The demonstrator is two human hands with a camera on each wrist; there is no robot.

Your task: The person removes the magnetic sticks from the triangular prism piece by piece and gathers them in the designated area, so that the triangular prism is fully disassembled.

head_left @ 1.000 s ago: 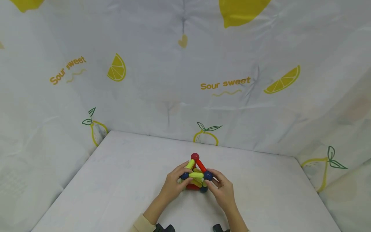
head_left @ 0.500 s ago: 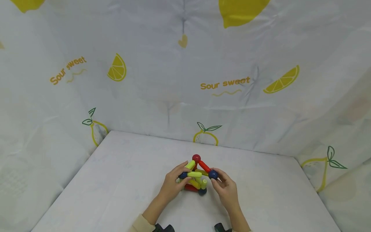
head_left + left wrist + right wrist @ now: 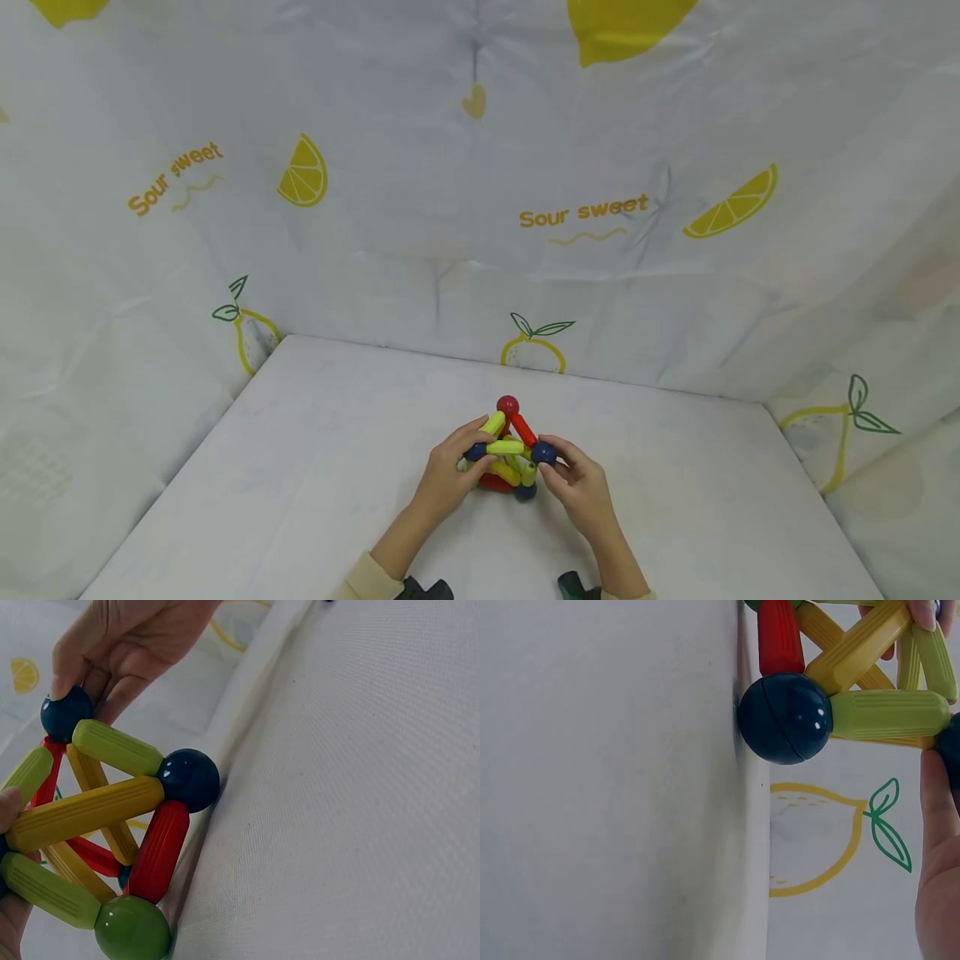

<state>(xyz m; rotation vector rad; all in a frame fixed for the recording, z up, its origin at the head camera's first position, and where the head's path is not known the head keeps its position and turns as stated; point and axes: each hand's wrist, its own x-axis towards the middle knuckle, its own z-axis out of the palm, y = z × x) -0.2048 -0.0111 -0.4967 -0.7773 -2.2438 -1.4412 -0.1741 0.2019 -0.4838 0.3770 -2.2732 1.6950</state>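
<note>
A magnetic stick-and-ball frame (image 3: 86, 810) of red, yellow and lime sticks with blue, green and red balls stands on the white table. A red ball (image 3: 507, 406) tops it in the head view. At the frame's left, my left hand (image 3: 447, 471) grips a blue ball (image 3: 476, 452), from which a lime stick (image 3: 505, 447) points right. On the other side my right hand (image 3: 583, 487) pinches another blue ball (image 3: 543, 452), joined to a red stick (image 3: 523, 429). A small gap separates that ball from the lime stick's end. Below sits a lower blue ball (image 3: 785, 718) with an upright lime stick (image 3: 890, 714).
The white tabletop (image 3: 337, 417) extends around the frame on both sides. Behind it hangs a white curtain (image 3: 390, 250) printed with lemons. Dark wrist-worn devices (image 3: 577, 586) show at the bottom edge.
One second ago the right blue ball met the lime stick's end. My right hand drew it rightward, opening a gap, then brought it partway back left. My left hand has stayed nearly still.
</note>
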